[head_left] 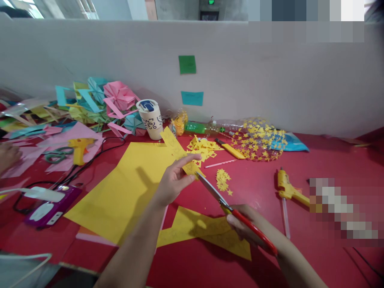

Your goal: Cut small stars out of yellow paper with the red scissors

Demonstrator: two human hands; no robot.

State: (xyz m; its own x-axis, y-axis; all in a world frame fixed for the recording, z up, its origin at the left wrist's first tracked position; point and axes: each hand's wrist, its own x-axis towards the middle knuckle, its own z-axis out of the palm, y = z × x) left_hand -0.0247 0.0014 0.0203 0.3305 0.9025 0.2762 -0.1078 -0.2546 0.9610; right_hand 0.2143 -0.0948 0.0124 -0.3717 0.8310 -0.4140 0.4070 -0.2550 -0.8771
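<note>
In the middle of the head view my left hand [175, 178] pinches a narrow strip of yellow paper [173, 145] with faint drawn outlines. Red-handled scissors [220, 200] are gripped in my right hand [246, 222], and their blade tips meet the strip's near end. Under my arms lie a large yellow sheet [132, 180] and more yellow paper pieces [195, 224]. Just beyond my hands are a pile of yellow scraps [204, 148] and a small heap of cut yellow stars [222, 179].
A yellow glue gun [286, 186] stands at right, another glue gun [79, 150] at left near a purple power strip [52, 206]. Behind are a white cup [150, 120], a star-covered plastic bottle [259, 138], a yellow cutter [232, 150] and folded paper flowers [120, 96]. Another person's hand [9, 158] shows far left.
</note>
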